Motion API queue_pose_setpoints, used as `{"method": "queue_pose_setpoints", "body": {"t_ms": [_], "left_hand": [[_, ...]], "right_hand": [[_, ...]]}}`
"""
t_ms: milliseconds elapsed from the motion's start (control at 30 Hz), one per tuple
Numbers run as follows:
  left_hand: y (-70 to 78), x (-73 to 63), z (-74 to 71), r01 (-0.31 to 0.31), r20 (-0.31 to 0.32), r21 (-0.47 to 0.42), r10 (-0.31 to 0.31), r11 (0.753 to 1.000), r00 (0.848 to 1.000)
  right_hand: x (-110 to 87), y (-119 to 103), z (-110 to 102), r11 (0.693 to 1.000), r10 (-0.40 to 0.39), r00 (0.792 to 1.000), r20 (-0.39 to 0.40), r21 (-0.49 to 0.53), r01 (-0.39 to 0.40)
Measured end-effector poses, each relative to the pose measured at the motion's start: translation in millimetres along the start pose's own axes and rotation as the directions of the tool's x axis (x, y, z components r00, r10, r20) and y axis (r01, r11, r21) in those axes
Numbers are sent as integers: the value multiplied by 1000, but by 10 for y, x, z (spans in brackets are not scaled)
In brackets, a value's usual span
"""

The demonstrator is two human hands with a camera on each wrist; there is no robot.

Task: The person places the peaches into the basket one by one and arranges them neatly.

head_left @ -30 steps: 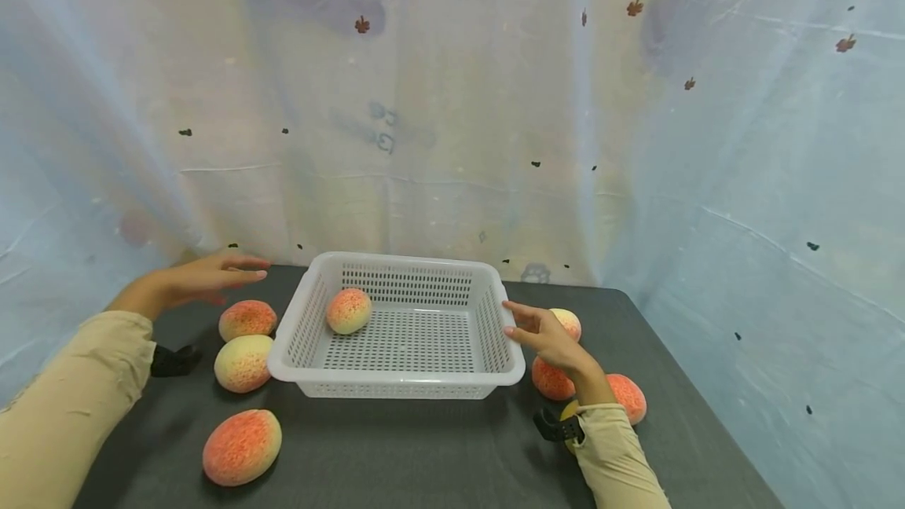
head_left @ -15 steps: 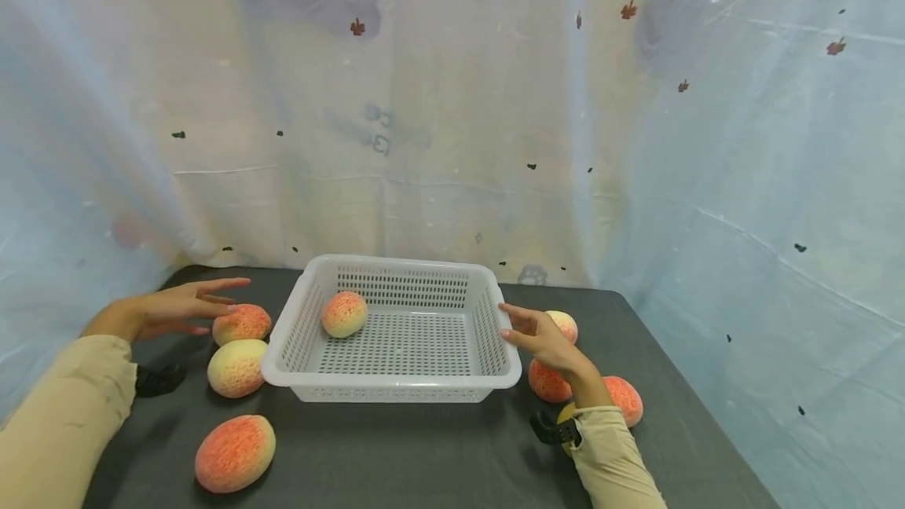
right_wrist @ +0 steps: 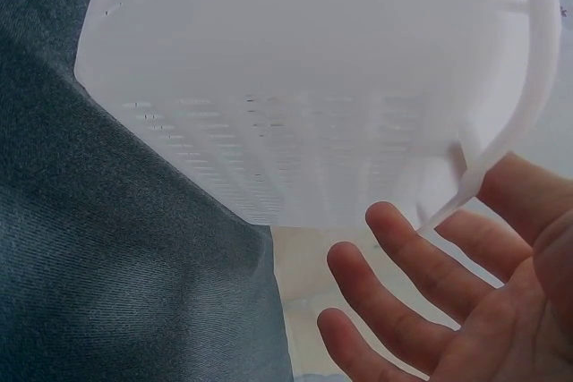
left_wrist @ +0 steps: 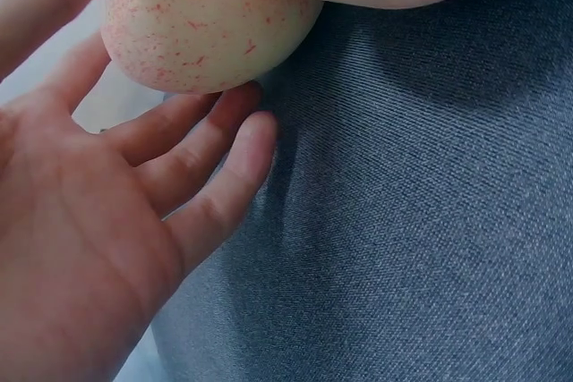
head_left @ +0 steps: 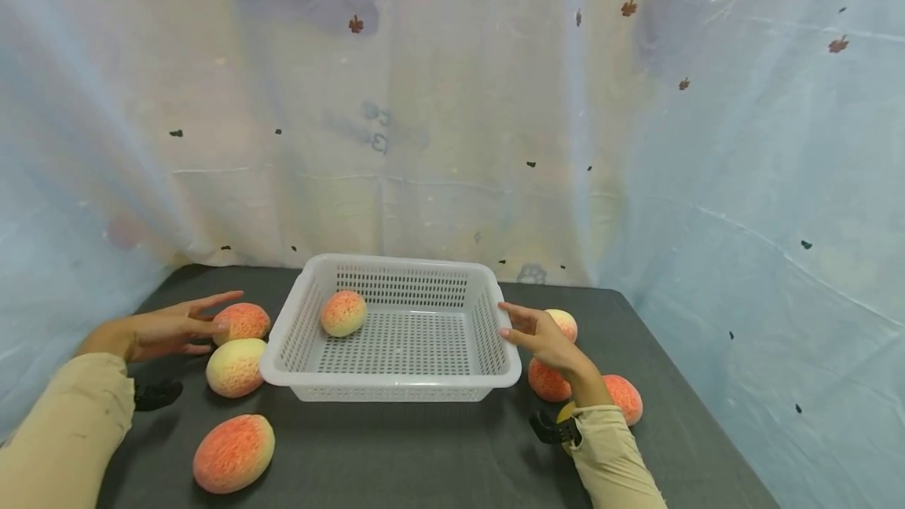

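Note:
At the left, my left hand (head_left: 170, 328) lies around the outer side of a red-and-yellow speckled peach (head_left: 243, 322). Its fingers are spread and loosely bent, close against the fruit (left_wrist: 201, 29) in the left wrist view; firm contact is hard to tell. A paler peach (head_left: 236, 368) is just nearer, and a redder one (head_left: 234, 454) lies closest to me. My right hand (head_left: 547, 342) holds the right rim of a white perforated plastic basket (head_left: 389, 380), thumb and a finger at the rim (right_wrist: 542, 51), other fingers loose below. One peach (head_left: 343, 313) sits inside the basket.
Beside and under my right forearm lie more peaches, including a red one (head_left: 549, 382), a pale one (head_left: 563, 324) and another red one (head_left: 624, 399). The dark cloth-covered table (head_left: 396, 454) ends at a hanging pale curtain (head_left: 438, 140) behind.
My left hand has come down from above the table and moved left, to the outer side of the far-left peach. My right hand stays at the basket rim.

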State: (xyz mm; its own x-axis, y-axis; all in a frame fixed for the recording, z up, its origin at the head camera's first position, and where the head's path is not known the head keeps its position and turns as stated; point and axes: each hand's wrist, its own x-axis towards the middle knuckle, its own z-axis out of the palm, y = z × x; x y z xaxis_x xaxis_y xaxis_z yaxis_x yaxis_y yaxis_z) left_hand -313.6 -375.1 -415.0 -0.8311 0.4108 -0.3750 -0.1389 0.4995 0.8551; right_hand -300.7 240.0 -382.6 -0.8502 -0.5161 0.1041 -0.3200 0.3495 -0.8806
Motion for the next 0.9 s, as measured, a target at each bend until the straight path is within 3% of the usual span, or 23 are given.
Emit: {"method": "queue_pose_setpoints", "body": {"t_ms": [433,667,900], "left_hand": [[-1,56,15,-11,13,0,11,1000,1000],[4,64,9,-4,-12,24,4,1000,1000],[-36,26,15,-21,-83,25,23,999,996]], "right_hand": [[12,16,-7,1000,-2,1000,-1,18,2],[15,12,-7,1000,9,1000,-10,18,-9],[7,26,1,1000,0,1000,-3,15,0]]}}
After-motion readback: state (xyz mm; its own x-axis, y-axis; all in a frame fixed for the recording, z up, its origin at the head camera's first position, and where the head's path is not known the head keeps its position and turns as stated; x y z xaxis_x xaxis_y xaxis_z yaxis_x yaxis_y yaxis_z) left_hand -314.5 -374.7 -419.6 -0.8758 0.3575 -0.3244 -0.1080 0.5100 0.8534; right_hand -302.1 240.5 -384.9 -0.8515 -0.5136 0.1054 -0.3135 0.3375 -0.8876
